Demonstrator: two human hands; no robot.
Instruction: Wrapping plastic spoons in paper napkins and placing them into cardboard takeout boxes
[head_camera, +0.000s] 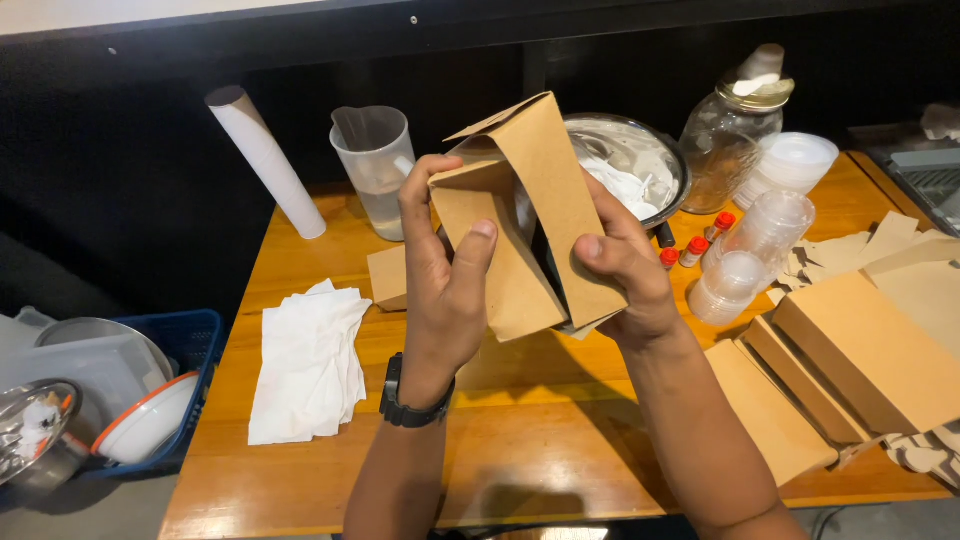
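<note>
Two hands, left hand and right hand, both clasped round one creased kraft-card box (matte, half-folded)

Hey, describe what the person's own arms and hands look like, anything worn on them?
Both forearms are bare, with no sleeves and no gloves. The left hand has a black wristwatch strapped at the wrist. The right hand shows no watch or rings.
</note>
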